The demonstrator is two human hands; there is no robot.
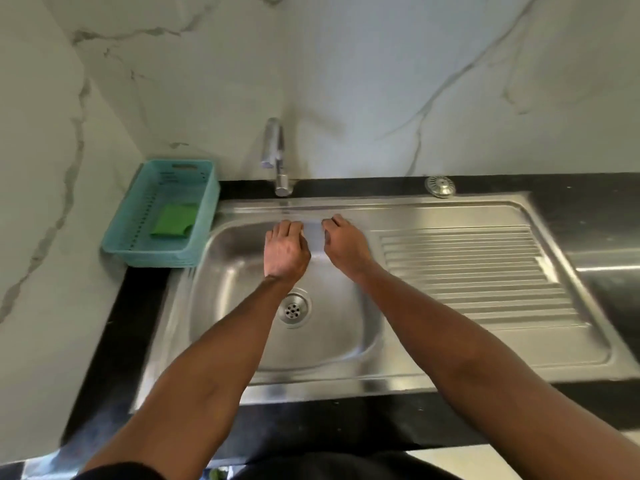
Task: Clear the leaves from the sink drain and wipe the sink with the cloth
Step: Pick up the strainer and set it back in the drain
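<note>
The steel sink (242,341) has a round drain (293,308) in the middle of its basin, and I see no leaves in it. My left hand (285,251) and my right hand (346,245) are side by side at the basin's back wall, just below the faucet (277,150). Both have their fingers curled. A pale grey cloth (313,235) stretches between them. It is blurred and blends with the steel.
A teal basket (138,251) with a green sponge (175,220) stands on the black counter at the left. A metal drain strainer (440,186) lies behind the ribbed drainboard (478,271). Marble wall rises behind and to the left.
</note>
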